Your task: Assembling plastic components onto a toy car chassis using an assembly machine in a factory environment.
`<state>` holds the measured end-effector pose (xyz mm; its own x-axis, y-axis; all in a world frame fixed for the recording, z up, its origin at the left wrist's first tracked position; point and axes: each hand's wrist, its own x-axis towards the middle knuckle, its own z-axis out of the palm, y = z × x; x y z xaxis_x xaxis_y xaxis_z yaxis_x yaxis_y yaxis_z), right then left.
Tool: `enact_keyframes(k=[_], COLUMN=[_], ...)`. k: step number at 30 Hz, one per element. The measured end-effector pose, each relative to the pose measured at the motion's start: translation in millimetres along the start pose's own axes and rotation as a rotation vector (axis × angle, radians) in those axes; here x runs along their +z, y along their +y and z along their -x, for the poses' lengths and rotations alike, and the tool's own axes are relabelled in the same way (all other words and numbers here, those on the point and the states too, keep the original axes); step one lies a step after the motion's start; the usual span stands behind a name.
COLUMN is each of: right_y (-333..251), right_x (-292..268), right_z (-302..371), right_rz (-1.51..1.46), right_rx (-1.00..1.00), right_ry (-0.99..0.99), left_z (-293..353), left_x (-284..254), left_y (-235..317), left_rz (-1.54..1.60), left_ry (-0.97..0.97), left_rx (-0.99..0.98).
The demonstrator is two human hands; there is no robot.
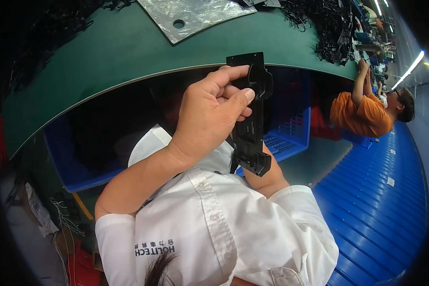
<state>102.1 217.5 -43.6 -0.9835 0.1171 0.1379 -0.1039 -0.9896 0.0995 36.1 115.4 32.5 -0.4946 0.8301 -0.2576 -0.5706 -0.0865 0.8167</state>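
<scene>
A long black plastic part (250,119), with a flat plate at its top end and a raised block at its lower end, stands slantwise in front of my chest. My left hand (207,107) is at its upper half, index finger and thumb closed against its edge and the other fingers curled. My right forearm (267,174) comes up behind the lower end of the part. The part and my left hand hide my right hand, so its fingers do not show.
Ahead curves the edge of a green table (114,57) bearing a metal plate with a hole (195,16) and heaps of black parts (336,33). Below it are blue crates (291,138). At right a person in orange (367,114) works beside blue ribbed flooring (381,190).
</scene>
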Motion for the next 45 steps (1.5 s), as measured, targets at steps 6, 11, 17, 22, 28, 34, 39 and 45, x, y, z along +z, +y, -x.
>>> enact_keyframes(k=[6, 11, 17, 22, 28, 34, 39, 45], right_y=[14.5, 19.9, 23.5, 23.6, 24.1, 27.6, 26.5, 28.7], right_x=[20.7, 17.9, 9.8, 3.0, -0.6, 12.9, 14.4, 3.9], right_z=[4.1, 4.2, 4.3, 5.7, 4.6, 1.6, 1.0, 4.3], right_rz=[0.549, 0.432, 0.245, 0.083, -0.1, -0.164, -0.257, -0.425], right_rx=[-0.295, -0.313, -0.323, -0.315, -0.292, -0.262, -0.174, -0.139], right_ry=[0.835, 0.788, 0.689, 0.611, 0.519, 0.536, 0.423, 0.39], left_z=[-5.0, -11.3, -21.3, -26.1, -36.9, -41.2, -46.5, -44.8], left_x=[0.9, -0.7, -14.0, -21.1, -29.3, -31.6, -34.7, -34.5], left_y=[-8.1, -12.1, -3.1, 11.1, 22.3, 27.4, 31.0, 28.7], left_rz=[-0.199, -0.581, -0.81, -0.992, -1.127, -1.177, -1.18, -1.168], left_ry=[0.042, 0.098, 0.04, -0.081, -0.234, -0.316, -0.369, -0.315], left_rx=[0.124, 0.412, 0.739, 0.72, 0.86, 0.846, 0.881, 0.879])
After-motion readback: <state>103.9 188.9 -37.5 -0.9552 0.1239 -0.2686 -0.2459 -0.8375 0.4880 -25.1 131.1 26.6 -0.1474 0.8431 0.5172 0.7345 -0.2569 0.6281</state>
